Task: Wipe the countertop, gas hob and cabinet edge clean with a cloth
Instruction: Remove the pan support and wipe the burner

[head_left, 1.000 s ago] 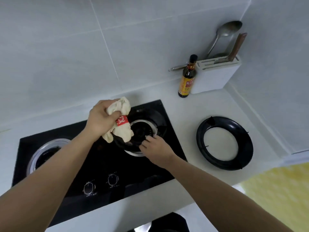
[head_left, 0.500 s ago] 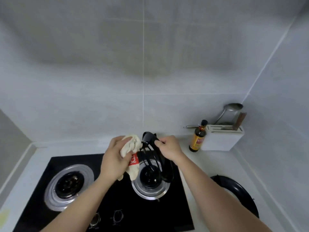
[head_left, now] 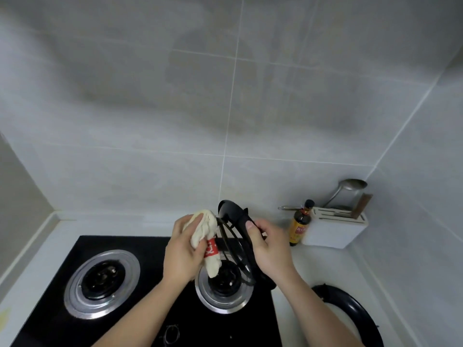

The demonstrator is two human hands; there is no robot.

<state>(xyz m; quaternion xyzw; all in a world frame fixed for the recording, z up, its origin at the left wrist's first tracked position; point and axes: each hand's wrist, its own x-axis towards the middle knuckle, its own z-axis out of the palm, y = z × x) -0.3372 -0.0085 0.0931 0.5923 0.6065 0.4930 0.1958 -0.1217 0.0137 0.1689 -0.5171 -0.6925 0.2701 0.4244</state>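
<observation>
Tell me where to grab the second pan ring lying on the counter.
Take the pan ring by its near left rim, from above: it lies flat, its open centre lets fingers hook under, and that arc sits nearest the right hand.

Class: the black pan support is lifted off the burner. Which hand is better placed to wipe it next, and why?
Left. The left hand already grips the cloth against the pan support; the right hand is busy holding it tilted.

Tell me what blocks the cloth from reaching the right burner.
Nothing on the burner itself. The right hand holds the pot support tilted above it, beside the cloth in the left hand.
</observation>
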